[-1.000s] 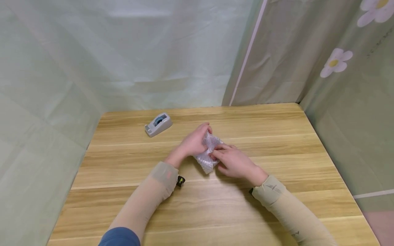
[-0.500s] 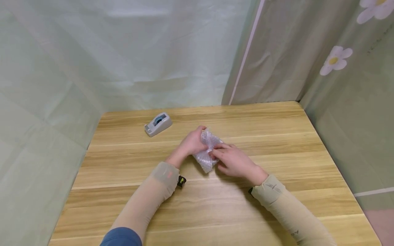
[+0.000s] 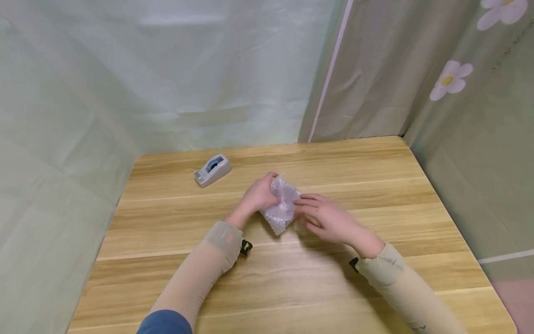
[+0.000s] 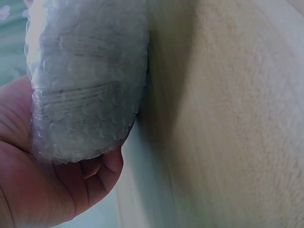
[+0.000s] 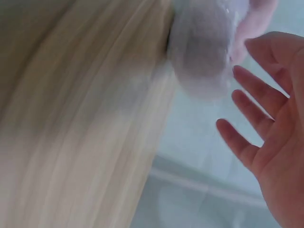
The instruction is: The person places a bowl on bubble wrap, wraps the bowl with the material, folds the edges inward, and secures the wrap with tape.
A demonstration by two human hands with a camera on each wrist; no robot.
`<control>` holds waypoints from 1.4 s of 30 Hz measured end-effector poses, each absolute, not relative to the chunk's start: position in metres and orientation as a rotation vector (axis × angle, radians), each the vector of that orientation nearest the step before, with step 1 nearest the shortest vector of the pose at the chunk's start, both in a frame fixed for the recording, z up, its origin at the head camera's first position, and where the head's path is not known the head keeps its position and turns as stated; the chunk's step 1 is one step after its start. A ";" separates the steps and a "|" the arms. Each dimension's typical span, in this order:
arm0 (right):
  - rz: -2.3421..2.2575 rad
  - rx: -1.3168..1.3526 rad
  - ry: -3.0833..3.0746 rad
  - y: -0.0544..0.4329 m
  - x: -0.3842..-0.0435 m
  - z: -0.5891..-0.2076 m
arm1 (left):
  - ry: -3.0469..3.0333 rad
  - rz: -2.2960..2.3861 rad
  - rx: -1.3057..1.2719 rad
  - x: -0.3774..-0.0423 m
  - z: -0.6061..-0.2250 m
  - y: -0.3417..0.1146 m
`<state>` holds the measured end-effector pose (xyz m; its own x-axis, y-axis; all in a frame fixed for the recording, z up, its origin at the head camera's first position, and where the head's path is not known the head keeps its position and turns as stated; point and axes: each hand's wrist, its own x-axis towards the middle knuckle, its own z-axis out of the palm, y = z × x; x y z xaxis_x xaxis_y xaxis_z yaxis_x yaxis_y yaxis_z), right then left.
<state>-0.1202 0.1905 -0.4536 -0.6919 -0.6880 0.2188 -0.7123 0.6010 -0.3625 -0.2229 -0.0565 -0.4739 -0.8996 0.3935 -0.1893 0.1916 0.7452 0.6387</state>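
Note:
A bubble-wrapped package (image 3: 280,214) sits near the middle of the wooden table; what is inside the wrap cannot be made out. My left hand (image 3: 260,194) grips its left side, thumb on top. In the left wrist view the fingers curl under the end of the bubble wrap (image 4: 90,85). At the right side of the package is my right hand (image 3: 327,219), its fingers loosely spread and holding nothing. The right wrist view shows those fingers (image 5: 254,90) apart from the blurred package (image 5: 202,52).
A grey tape dispenser (image 3: 213,170) stands on the table (image 3: 167,222), back left of the package. Pale curtains (image 3: 233,83) hang behind the table's far edge and along both sides, with flowers printed on the right one.
My right hand has let go of the bubble wrap and drawn back to the right. My left hand keeps its grip, having slid slightly toward me along the package.

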 end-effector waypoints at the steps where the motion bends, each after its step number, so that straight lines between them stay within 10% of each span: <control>1: 0.683 1.189 -2.741 0.198 -0.116 -0.452 | 2.632 0.921 0.451 -0.223 -0.474 -0.057; 28: 0.868 0.354 -2.763 0.388 0.046 -0.471 | 2.625 0.992 0.347 -0.219 -0.475 -0.062; 42: 0.893 0.281 -2.870 0.371 0.039 -0.480 | 2.626 1.019 0.329 -0.219 -0.475 -0.064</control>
<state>0.0386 0.3711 -0.4802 -0.9752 -0.1399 0.1717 -0.2126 0.8083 -0.5491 -0.2195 -0.0644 -0.4748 -0.9275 0.3177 -0.1971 0.1015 0.7214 0.6851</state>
